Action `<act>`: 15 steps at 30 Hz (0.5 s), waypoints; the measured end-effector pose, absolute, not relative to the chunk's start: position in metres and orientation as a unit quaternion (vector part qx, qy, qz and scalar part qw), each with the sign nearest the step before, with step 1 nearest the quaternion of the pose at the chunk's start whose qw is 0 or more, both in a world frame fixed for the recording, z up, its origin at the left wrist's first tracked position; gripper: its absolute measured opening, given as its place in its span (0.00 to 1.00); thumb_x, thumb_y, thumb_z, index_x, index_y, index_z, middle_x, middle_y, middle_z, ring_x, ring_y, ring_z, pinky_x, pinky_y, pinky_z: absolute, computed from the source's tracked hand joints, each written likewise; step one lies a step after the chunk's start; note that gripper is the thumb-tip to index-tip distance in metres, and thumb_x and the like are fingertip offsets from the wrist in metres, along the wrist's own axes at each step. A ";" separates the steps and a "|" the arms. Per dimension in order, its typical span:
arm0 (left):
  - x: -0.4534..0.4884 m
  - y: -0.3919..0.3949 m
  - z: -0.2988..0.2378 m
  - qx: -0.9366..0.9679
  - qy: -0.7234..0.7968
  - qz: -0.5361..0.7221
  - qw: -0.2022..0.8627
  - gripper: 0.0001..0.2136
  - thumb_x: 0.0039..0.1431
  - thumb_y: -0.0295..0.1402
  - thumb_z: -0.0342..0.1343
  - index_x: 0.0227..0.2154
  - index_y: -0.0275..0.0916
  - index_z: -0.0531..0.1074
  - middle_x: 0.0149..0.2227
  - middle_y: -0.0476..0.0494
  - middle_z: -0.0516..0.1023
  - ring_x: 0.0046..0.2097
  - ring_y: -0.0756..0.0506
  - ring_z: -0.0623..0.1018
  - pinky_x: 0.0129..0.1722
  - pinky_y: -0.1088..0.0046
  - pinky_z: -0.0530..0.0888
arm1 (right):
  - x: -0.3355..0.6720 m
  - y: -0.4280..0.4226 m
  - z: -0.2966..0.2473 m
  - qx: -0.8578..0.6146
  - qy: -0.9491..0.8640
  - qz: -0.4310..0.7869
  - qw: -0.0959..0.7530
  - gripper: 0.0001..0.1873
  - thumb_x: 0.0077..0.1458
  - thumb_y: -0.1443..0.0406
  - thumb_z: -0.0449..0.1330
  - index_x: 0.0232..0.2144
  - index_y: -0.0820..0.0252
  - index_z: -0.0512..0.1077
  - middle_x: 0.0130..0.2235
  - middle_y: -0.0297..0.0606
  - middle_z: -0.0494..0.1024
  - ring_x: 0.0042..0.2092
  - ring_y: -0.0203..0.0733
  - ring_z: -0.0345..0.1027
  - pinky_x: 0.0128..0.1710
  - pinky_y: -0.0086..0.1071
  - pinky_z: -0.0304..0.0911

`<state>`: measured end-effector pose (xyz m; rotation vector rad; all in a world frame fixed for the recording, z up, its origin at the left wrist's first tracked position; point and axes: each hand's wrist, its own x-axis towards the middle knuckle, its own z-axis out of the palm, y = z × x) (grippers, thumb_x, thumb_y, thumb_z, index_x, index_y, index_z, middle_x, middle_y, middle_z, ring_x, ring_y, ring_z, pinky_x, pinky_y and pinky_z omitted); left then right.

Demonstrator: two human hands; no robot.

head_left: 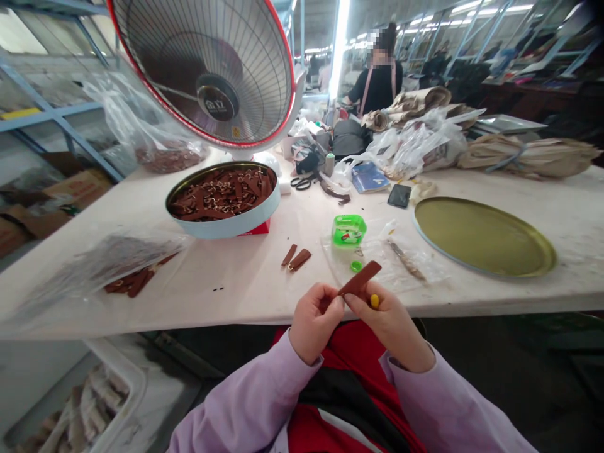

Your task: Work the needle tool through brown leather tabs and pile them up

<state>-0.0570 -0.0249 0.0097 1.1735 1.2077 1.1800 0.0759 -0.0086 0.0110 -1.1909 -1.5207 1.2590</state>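
Note:
Just over the table's front edge, both hands meet on a brown leather strap (362,277). My left hand (316,321) is closed, pinching the strap's lower end between thumb and finger. My right hand (389,321) pinches the same end from the other side, and a small yellow-tipped tool (374,301) pokes out between its fingers; the rest of the tool is hidden. Two brown leather pieces (298,259) with a metal ring lie on the table ahead. Beyond my hands are a green plastic box (348,231) and a small green cap (356,267).
A round tin (226,228) full of brown straps with metal hooks stands at left, below a large fan heater (212,75). Its lid (486,236) lies at right. Scissors (302,183), a phone (399,195), and plastic bags (425,145) sit farther back. A person (377,82) stands beyond.

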 end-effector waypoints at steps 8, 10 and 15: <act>-0.072 -0.010 -0.012 0.518 0.532 0.452 0.494 0.02 0.46 0.29 0.48 0.22 0.37 0.62 0.18 0.54 0.61 0.21 0.55 0.62 0.21 0.80 0.60 | 0.056 0.008 -0.013 -0.488 -0.606 0.505 0.374 0.08 0.46 0.61 0.57 0.25 0.61 0.69 0.23 0.32 0.69 0.25 0.36 0.61 0.25 0.28 0.58; -0.082 0.005 -0.022 0.514 0.555 0.437 0.487 0.03 0.47 0.29 0.48 0.22 0.37 0.62 0.17 0.54 0.63 0.21 0.54 0.64 0.21 0.80 0.62 | 0.054 0.015 -0.020 -0.485 -0.593 0.507 0.396 0.10 0.46 0.59 0.57 0.27 0.60 0.69 0.23 0.31 0.68 0.25 0.35 0.60 0.24 0.28 0.57; -0.130 0.060 -0.051 0.538 0.701 0.354 0.307 0.07 0.52 0.34 0.48 0.27 0.37 0.68 0.20 0.50 0.71 0.24 0.51 0.71 0.27 0.77 0.67 | 0.064 0.028 -0.025 -0.527 -0.521 0.494 0.454 0.16 0.51 0.53 0.54 0.34 0.59 0.67 0.18 0.25 0.56 0.21 0.32 0.50 0.19 0.27 0.48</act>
